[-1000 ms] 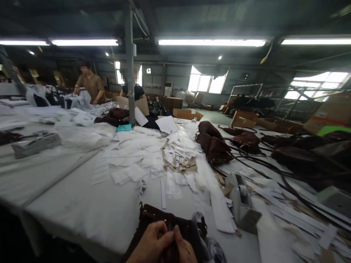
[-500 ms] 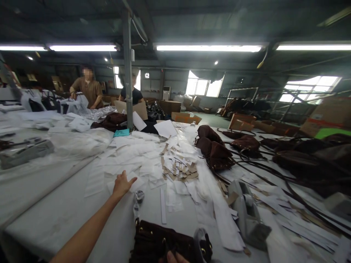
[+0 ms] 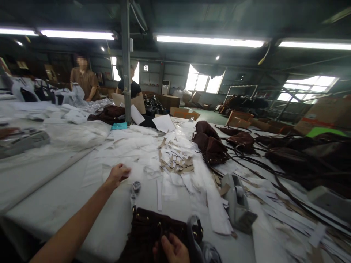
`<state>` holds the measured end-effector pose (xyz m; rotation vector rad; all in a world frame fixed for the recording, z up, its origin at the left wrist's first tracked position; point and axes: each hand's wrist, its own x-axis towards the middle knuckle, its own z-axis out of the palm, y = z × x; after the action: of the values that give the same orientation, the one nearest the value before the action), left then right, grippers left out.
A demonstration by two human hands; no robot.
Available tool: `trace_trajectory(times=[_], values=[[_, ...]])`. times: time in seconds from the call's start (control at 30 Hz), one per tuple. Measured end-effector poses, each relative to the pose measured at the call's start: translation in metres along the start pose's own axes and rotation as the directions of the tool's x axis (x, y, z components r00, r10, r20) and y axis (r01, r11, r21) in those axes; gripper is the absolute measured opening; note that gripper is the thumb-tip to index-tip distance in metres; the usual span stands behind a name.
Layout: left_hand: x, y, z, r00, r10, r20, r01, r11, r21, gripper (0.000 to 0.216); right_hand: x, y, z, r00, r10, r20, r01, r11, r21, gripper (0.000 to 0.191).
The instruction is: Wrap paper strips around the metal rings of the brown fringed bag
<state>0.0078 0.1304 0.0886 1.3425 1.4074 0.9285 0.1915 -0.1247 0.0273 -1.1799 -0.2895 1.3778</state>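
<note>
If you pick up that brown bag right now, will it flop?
Probably. The brown bag looks soft and gathered, bunching under the right hand, so it likely sags. Its metal studs and straps suggest some weight.

Two hands, left (image 3: pixel 117 174) and right (image 3: pixel 171 249), one near bag (image 3: pixel 156 230), one tape dispenser (image 3: pixel 237 204), two co-workers (image 3: pixel 83 78), three ceiling lights (image 3: pixel 210 41)

dim hall, glaring ceiling tubes (image 3: pixel 208 41), bright windows (image 3: pixel 204 82), blurred, stretched edges
</note>
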Motion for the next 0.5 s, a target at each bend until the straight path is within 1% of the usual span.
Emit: trace_trajectory(times=[0.1,0.13,0.17,0.2,0.23,0.27,0.3,0.33,0.37,0.43,0.5], values=[[-0.063,0.003,-0.001,0.983,-0.020,0.181,0.058,0.976,-0.209,0.037,-0.013,-0.009,0.002,0.999,-0.001,0.044,-0.001,0.999,0.048,0.053],[-0.088,0.003,0.000,0.970,-0.029,0.241,0.091,0.963,-0.252,0.040,-0.016,-0.012,0.002,0.999,-0.006,0.050,0.003,0.998,0.062,0.050],[-0.114,0.002,0.002,0.946,-0.036,0.321,0.139,0.943,-0.304,0.040,-0.019,-0.014,0.003,0.998,-0.008,0.059,0.003,0.997,0.072,0.047],[-0.140,0.001,0.006,0.890,-0.059,0.452,0.258,0.882,-0.394,0.037,-0.021,-0.016,0.003,0.997,-0.003,0.075,-0.002,0.997,0.079,0.045],[-0.163,-0.002,0.011,0.822,-0.069,0.566,0.370,0.820,-0.437,0.034,-0.022,-0.017,0.003,0.995,-0.004,0.096,-0.004,0.997,0.082,0.044],[-0.184,-0.006,0.017,0.768,-0.072,0.637,0.453,0.764,-0.460,0.032,-0.023,-0.019,0.004,0.992,-0.007,0.122,-0.003,0.997,0.080,0.043],[-0.200,-0.011,0.025,0.735,-0.074,0.674,0.509,0.717,-0.476,0.031,-0.024,-0.022,0.004,0.989,-0.011,0.150,0.000,0.997,0.072,0.042],[-0.213,-0.016,0.032,0.725,-0.089,0.683,0.541,0.687,-0.485,0.029,-0.025,-0.025,0.005,0.985,-0.015,0.172,0.005,0.998,0.060,0.041],[-0.222,-0.023,0.039,0.726,-0.106,0.679,0.555,0.674,-0.487,0.027,-0.026,-0.029,0.005,0.983,-0.019,0.181,0.011,0.999,0.043,0.039],[-0.232,-0.034,0.051,0.730,-0.133,0.671,0.550,0.697,-0.460,0.023,-0.028,-0.038,0.005,0.987,-0.006,0.161,0.008,1.000,-0.011,0.033],[-0.235,-0.041,0.056,0.730,-0.118,0.673,0.492,0.774,-0.398,0.027,-0.030,-0.046,0.005,0.992,0.023,0.126,-0.013,0.997,-0.080,0.031]])
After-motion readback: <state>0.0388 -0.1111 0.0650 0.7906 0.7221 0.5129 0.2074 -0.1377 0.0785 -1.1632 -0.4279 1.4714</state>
